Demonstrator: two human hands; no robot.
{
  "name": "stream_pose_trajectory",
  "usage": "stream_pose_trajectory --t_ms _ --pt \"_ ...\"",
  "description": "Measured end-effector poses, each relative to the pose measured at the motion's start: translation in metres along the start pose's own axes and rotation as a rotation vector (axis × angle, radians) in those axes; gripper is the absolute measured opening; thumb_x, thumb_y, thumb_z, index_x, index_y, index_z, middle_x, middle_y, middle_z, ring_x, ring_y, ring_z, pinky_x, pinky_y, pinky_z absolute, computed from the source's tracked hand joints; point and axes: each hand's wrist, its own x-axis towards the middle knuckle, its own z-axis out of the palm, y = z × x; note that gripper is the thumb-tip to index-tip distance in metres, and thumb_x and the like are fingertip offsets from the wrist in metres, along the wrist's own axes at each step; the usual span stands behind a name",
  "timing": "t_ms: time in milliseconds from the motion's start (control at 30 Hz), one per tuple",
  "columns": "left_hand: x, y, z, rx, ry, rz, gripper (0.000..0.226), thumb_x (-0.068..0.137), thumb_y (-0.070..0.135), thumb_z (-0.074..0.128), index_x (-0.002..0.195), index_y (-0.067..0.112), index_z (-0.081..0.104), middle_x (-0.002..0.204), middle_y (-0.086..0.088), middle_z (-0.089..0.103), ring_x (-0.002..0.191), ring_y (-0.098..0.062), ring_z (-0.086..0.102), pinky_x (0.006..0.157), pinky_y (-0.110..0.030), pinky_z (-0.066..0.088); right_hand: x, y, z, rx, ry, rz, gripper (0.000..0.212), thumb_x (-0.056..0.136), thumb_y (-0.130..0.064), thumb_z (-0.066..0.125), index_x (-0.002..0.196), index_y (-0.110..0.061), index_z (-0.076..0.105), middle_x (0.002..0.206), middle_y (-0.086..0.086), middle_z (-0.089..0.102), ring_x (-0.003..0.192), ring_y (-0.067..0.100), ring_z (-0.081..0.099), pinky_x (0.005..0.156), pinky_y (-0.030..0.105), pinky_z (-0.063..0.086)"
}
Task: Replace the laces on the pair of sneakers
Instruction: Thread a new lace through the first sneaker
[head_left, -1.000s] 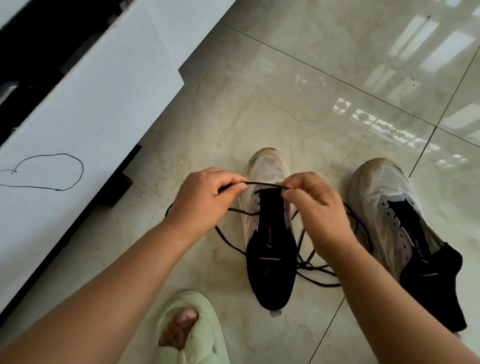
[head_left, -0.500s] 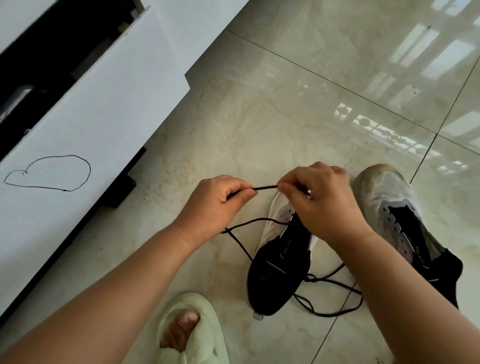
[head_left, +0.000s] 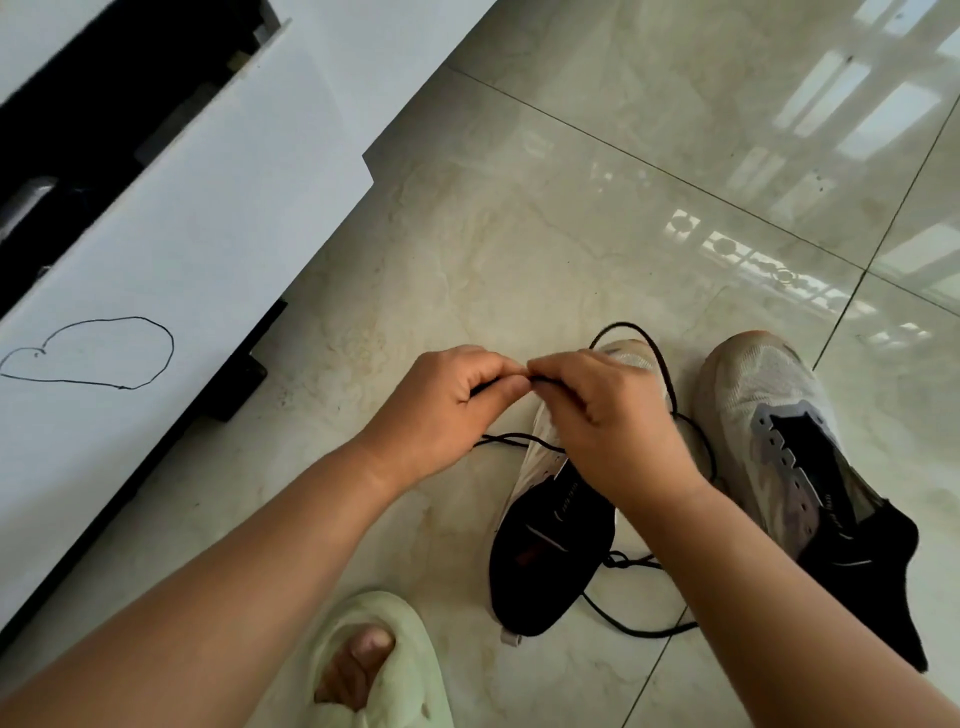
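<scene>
The left hand (head_left: 441, 410) and the right hand (head_left: 618, 421) meet knuckle to knuckle above the pale marble-patterned tile floor (head_left: 519, 234), each with fingers curled and pinching the thin black round shoelace (head_left: 670, 384) between thumb and forefinger; the pinch points are almost touching. From the right hand the lace rises in a loop past the toe of the nearer sneaker, then runs down along the hand's far side. Another strand extends leftward below the left hand, and loose coils lie on the floor beside the heel. The nearer white mesh sneaker with a black tongue and collar (head_left: 550, 545) lies directly beneath the right hand, toe pointing away, tilted slightly. The second white mesh sneaker with grey eyelet panels and black collar (head_left: 779, 431) stands just beside it to the right, unlaced. A foot in a pale green foam slipper (head_left: 410, 660) sits near the lower edge. A white cabinet panel bearing a black heart outline (head_left: 156, 260) occupies the left side.
</scene>
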Motion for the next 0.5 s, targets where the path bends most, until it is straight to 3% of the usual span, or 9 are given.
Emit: stream_pose_trajectory --t_ms 67,133,300,400,500 --pt "-0.003 -0.012 -0.005 0.056 0.012 -0.044 0.017 0.09 0.025 0.059 0.095 0.017 0.073 0.083 0.004 0.067 0.078 -0.001 0.059 0.071 -0.012 0.045 0.0 0.01 -0.008 -0.042 0.107 0.053 0.015 0.083 0.001 0.064 0.096 -0.001 0.072 0.084 0.012 0.07 0.079 0.019 0.063 0.076 0.019 0.046" --pt "-0.006 -0.027 -0.01 0.103 0.029 -0.137 0.016 0.09 0.026 0.059 0.091 0.017 0.073 0.077 0.003 0.065 0.071 -0.002 0.057 0.066 -0.014 0.044 0.0 0.021 -0.014 -0.075 0.18 0.143 0.016 0.084 0.001 0.062 0.097 0.0 0.071 0.086 0.013 0.07 0.081 0.025 0.065 0.077 0.027 0.049" --pt "-0.013 -0.047 -0.009 0.053 0.056 -0.346 0.015 0.091 0.025 0.057 0.081 0.025 0.068 0.067 0.004 0.066 0.051 -0.007 0.059 0.057 -0.017 0.047 -0.005 0.028 -0.016 -0.161 0.264 0.381 0.026 0.083 -0.007 0.062 0.109 -0.008 0.06 0.11 0.002 0.052 0.082 0.021 0.057 0.071 0.029 0.041" --pt "-0.016 -0.036 0.006 -0.003 0.005 -0.326 0.017 0.092 0.024 0.054 0.08 0.023 0.065 0.072 0.005 0.069 0.048 -0.01 0.061 0.051 -0.014 0.045 -0.016 0.022 -0.009 -0.337 0.208 0.412 0.007 0.08 -0.016 0.062 0.081 -0.011 0.056 0.091 -0.001 0.046 0.082 0.022 0.046 0.068 0.031 0.033" --pt "-0.02 -0.023 0.023 -0.035 -0.109 -0.295 0.019 0.095 0.026 0.048 0.082 0.019 0.059 0.081 0.008 0.071 0.049 -0.013 0.062 0.049 -0.016 0.045 -0.031 0.021 0.004 -0.445 0.032 0.459 0.022 0.083 -0.023 0.055 0.069 -0.008 0.063 0.084 0.001 0.05 0.083 0.021 0.038 0.071 0.031 0.023"
